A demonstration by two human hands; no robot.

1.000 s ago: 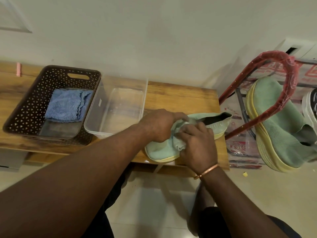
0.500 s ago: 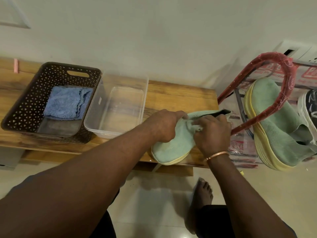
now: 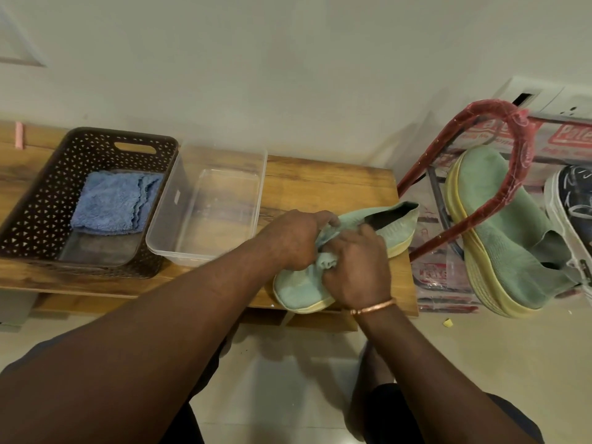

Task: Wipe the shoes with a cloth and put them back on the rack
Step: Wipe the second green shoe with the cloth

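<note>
**Both hands on a green shoe at the bench's right end**

At the far left of the wooden bench, a brown perforated basket stands near the wall. A folded blue cloth lies inside it. Just beside the basket on its right stands a clear plastic box, and the two seem to touch at the near corner.

Further right, the left hand reaches across the bench. Its fingers are curled over the upper of a green shoe and grip it near the opening. The shoe lies on the right end of the bench. Its toe points toward the person and juts a little over the front edge, and its heel points toward the rack. Its yellow sole shows along the near side.

The right hand sits close against the left. Its fingers are closed round a bunched pale green cloth, which it presses onto the middle of the shoe. A copper-coloured bracelet circles that wrist.

To the right of the bench stands a rack with a red arched frame wrapped in plastic. A second green shoe with a yellow sole rests on it, toe toward the wall. A dark shoe with a white edge sits beside it at the edge of view.
</note>
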